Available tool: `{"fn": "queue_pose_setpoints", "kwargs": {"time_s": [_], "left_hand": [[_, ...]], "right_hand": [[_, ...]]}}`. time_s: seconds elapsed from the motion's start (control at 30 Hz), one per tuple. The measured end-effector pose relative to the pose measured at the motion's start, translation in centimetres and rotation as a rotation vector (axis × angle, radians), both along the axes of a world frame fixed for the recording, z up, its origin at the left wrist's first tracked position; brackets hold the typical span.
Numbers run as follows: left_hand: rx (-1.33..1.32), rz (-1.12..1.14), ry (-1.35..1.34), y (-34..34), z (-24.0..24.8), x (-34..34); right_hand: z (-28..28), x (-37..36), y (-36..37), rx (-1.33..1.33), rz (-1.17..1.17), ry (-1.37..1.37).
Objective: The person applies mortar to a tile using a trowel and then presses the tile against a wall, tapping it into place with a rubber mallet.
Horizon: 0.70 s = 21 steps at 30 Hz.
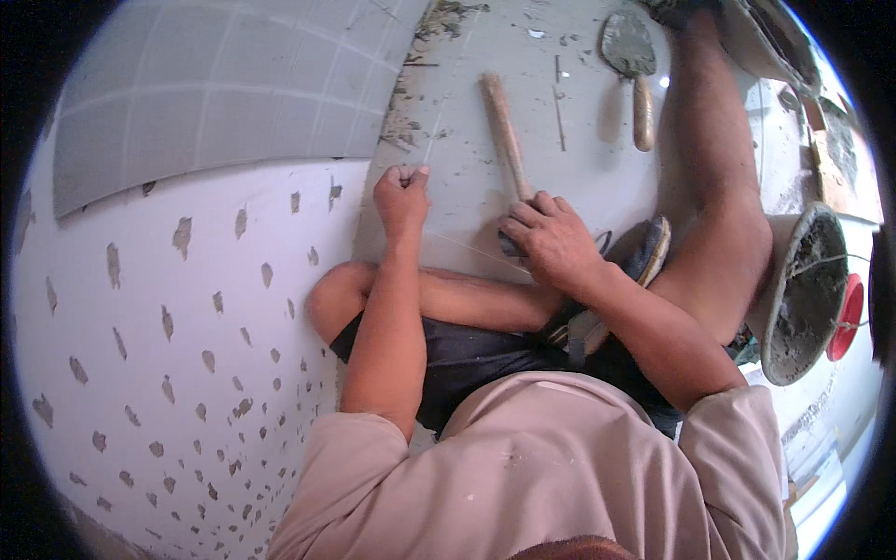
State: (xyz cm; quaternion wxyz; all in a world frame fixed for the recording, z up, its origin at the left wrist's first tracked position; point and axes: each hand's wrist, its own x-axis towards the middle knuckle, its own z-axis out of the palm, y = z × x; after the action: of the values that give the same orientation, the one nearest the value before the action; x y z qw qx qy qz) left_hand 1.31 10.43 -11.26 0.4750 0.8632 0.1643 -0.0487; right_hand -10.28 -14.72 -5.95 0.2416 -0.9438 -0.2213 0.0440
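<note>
My left hand (403, 194) is closed in a pinch beside the wall, near the edge of the tiling. A thin pale string (478, 250) stretches between the area of my left hand and my right hand; its ends are hidden. With curled fingers, my right hand (553, 241) grips the head end of a hammer, whose dark head is mostly covered. The hammer's wooden handle (507, 135) points away from me along the floor. Farther off to the right lies a trowel (630, 51) with a mortar-coated blade and a wooden grip.
Grey tiles (233, 84) cover the upper part of the chipped white wall (187, 355) at left. Mortar crumbs and a thin rod (560, 103) lie on the floor. A mortar-filled bucket (810, 294) stands right of my leg, beside a red container (847, 317); another bucket (770, 42) is farther away.
</note>
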Motion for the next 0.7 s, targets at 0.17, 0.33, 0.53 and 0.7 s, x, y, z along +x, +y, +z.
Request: {"fn": "queue_pose_setpoints", "kwargs": {"time_s": [0.17, 0.33, 0.53, 0.7], "left_hand": [[-0.051, -0.062, 0.138, -2.1, 0.7, 0.2], [0.296, -0.293, 0.038, -1.5, 0.4, 0.2], [0.274, -0.358, 0.084, -1.7, -0.3, 0.0], [0.252, -0.395, 0.052, -0.3, -2.8, 0.2]], "right_hand": [[-0.2, -0.2, -0.3, -0.047, 0.004, 0.069], [1.1, 0.8, -0.5, 0.149, -0.147, 0.137], [1.8, 4.2, -4.0, 0.360, -0.530, 0.053], [3.9, 3.8, -7.6, 0.430, -0.685, 0.025]]}}
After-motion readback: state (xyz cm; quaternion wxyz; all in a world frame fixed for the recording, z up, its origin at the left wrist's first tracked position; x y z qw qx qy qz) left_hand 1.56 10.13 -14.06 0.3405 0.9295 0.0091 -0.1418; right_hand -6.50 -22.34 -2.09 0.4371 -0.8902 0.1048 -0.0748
